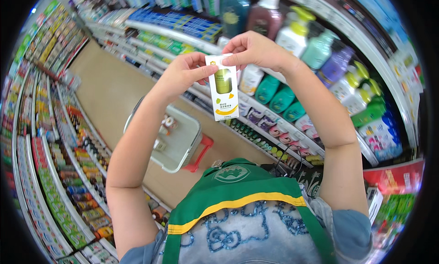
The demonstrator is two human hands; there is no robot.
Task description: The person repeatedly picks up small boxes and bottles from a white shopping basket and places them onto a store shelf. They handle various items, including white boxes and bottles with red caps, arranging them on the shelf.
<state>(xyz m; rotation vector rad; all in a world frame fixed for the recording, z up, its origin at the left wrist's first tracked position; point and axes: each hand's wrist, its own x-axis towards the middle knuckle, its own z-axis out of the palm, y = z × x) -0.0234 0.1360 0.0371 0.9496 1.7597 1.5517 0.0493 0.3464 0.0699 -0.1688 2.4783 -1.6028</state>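
Note:
A slim white carton (226, 99) with a window hangs upright between my two hands, in front of the shelves. Through the window shows a green tube or stick (223, 84). My left hand (188, 72) pinches the carton's upper left side, thumb across its front. At the top right corner, my right hand (250, 53) grips it with thumb and bent fingers. The carton's back and the fingertips behind it are hidden. Printed writing and a yellow curved band mark its front.
A pale grey basket (178, 144) with a red handle (200, 152) stands on the tan floor (103, 75), holding a few small items. Shelves with pump bottles (291, 37) and teal bottles (267, 89) rise ahead and right. Stocked shelves (65, 154) line the left.

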